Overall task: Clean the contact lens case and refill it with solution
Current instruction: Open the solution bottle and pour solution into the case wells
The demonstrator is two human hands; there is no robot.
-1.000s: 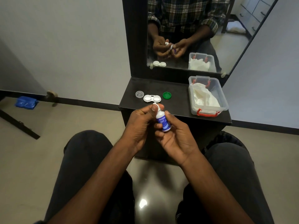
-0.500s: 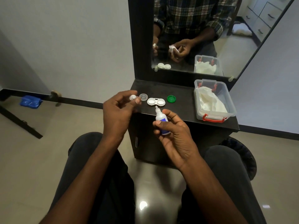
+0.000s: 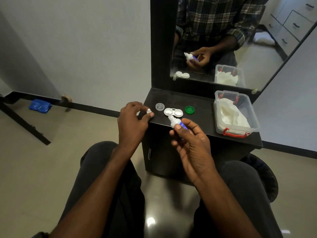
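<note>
A white contact lens case [image 3: 173,112] lies open on the dark vanity top [image 3: 202,115], both wells uncovered. Its clear lid [image 3: 160,106] rests to the left and its green lid [image 3: 189,110] to the right. My right hand [image 3: 190,145] holds a small white solution bottle with a blue label [image 3: 176,123], tilted so its bare nozzle points at the left well. My left hand [image 3: 132,122] is at the top's left front corner, pinching the bottle's small white cap [image 3: 148,110] between thumb and fingertips.
A clear plastic box with red clips [image 3: 235,115] holding white tissues stands on the right of the top. A mirror [image 3: 231,36] rises behind it and reflects the hands. My knees flank the cabinet. A blue cloth [image 3: 39,105] lies on the floor far left.
My left hand twisted the cap off the bottle and carried it left to the top's corner. My right hand tipped the bottle forward toward the case.
</note>
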